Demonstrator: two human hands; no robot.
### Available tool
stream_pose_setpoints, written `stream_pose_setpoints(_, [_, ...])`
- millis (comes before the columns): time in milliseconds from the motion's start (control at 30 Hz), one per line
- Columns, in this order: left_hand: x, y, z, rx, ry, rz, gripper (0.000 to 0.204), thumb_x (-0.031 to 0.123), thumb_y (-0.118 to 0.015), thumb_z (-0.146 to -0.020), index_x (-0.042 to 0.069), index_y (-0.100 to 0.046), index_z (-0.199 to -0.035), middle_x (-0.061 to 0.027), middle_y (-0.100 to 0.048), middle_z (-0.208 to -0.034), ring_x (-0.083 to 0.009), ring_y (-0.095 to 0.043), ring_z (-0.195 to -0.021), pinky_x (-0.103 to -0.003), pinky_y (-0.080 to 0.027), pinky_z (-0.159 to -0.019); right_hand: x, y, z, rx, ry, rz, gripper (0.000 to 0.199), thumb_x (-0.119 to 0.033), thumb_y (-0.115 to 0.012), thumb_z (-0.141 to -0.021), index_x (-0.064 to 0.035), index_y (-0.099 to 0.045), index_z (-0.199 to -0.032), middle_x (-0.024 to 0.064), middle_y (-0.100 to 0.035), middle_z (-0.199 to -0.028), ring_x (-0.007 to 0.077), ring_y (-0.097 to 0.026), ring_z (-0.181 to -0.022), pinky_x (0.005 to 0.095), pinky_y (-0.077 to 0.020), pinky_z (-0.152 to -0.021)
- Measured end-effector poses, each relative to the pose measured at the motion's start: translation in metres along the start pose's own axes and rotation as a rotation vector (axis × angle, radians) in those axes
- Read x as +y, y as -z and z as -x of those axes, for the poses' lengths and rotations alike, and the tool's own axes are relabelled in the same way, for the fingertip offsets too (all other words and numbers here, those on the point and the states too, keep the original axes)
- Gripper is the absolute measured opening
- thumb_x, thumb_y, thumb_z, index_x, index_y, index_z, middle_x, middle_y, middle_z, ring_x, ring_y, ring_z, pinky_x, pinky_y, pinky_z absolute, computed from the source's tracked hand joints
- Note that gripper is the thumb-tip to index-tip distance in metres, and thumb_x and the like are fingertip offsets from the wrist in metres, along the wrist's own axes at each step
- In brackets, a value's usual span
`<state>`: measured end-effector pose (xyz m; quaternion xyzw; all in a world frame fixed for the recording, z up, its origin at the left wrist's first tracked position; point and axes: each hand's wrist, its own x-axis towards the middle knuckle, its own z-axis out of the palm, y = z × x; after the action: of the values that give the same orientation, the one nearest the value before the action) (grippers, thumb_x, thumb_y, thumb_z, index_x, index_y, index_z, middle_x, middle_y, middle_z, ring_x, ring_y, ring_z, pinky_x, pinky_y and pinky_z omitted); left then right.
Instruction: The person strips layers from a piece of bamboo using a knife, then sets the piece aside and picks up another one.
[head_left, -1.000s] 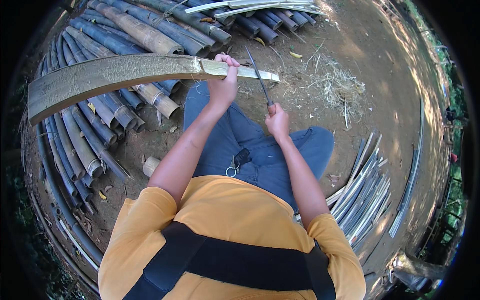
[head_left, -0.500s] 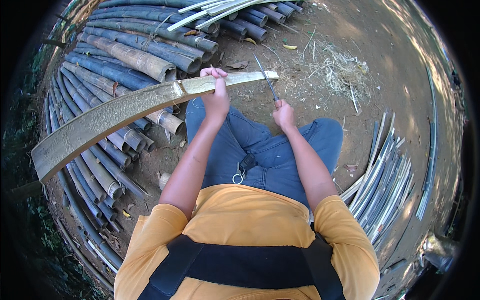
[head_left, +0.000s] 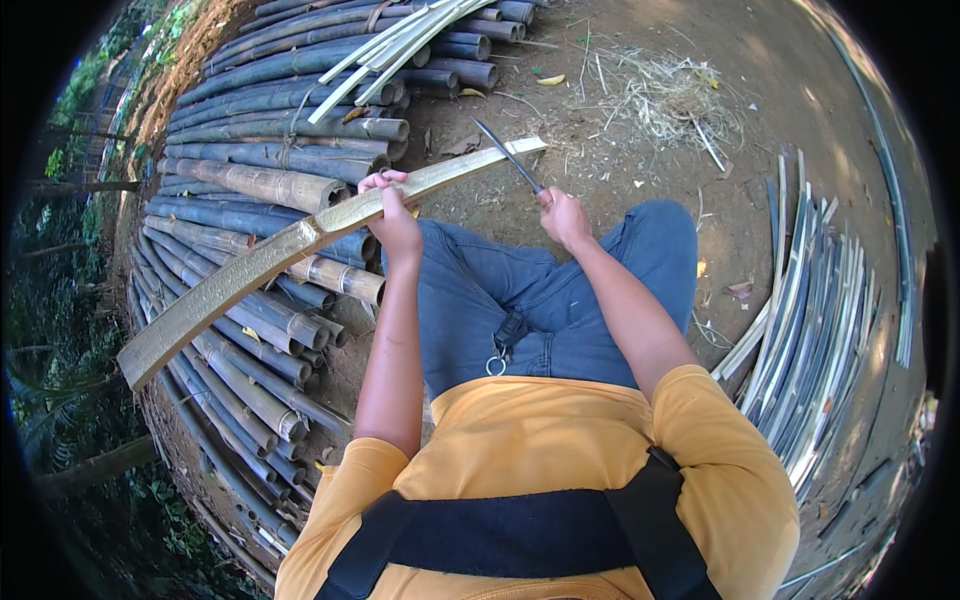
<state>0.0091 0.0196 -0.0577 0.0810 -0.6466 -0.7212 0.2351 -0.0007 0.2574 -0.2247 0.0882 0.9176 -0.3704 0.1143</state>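
My left hand (head_left: pixel 392 208) grips a long split bamboo slat (head_left: pixel 260 262) near its right end; the slat runs from lower left up to a cut tip by the knife. My right hand (head_left: pixel 563 215) holds a knife (head_left: pixel 506 155) by its handle, the thin dark blade pointing up and left, its edge against the slat's tip. Both hands are above my knees, which are in blue trousers (head_left: pixel 520 290).
A pile of bamboo poles (head_left: pixel 270 150) lies at the left and top. A heap of thin split strips (head_left: pixel 820 300) lies on the dirt at the right. Dry shavings (head_left: pixel 665 95) are scattered on the ground ahead.
The slat's far left end has dropped lower and the slat now slopes more steeply. Both hands stay on slat and knife, with the blade still at the slat's tip.
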Motion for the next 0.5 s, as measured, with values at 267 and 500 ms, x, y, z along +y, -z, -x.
stream_pose_setpoints(267, [0.001,-0.005,0.002,-0.011,0.026,0.0,0.017,0.001,-0.042,-0.086,0.011,-0.041,-0.1,-0.0082,-0.058,-0.103,-0.0167,-0.054,-0.097,-0.035,-0.049,-0.088,0.003,-0.004,0.006,-0.006,0.0,-0.053,0.019,-0.025,-0.061,-0.089,-0.0133,-0.059,-0.105,0.0223,-0.07,-0.096,0.0431,-0.067,-0.093,0.0536,-0.0525,-0.078])
stream_pose_setpoints(500, [-0.003,0.008,-0.003,-0.002,0.032,-0.074,0.015,0.005,-0.042,-0.088,0.013,-0.043,-0.101,-0.0075,-0.06,-0.107,-0.0196,-0.056,-0.103,-0.044,-0.056,-0.083,-0.011,0.01,0.012,-0.098,0.044,0.024,0.022,-0.027,-0.061,-0.091,-0.0139,-0.061,-0.108,0.0213,-0.07,-0.098,0.0423,-0.068,-0.094,0.0528,-0.0535,-0.08])
